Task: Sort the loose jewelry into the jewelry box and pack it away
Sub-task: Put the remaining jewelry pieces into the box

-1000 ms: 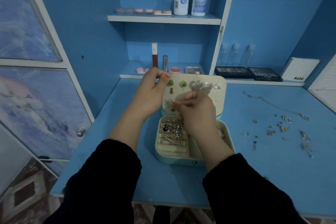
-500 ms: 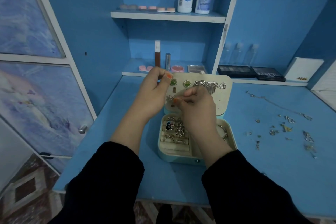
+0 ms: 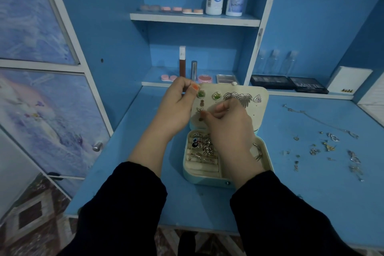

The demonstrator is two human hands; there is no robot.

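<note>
Jewelry box (image 3: pixel 207 181) sits open on desk (image 3: pixel 311 189), pale teal, lid (image 3: pixel 258 115) upright bearing earrings (image 3: pixel 230 96). Left hand (image 3: pixel 176 108) pinches lid's top corner; right hand (image 3: pixel 230 129) pinches one small earring (image 3: pixel 199 109) against lid.

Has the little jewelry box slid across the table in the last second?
No. The jewelry box sits in the same spot relative to the shelf's white upright; only the head camera's view shifted slightly.

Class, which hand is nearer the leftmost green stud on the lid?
Left. The left hand grips the lid beside the green stud; the right hand pinches an earring lower down.
</note>
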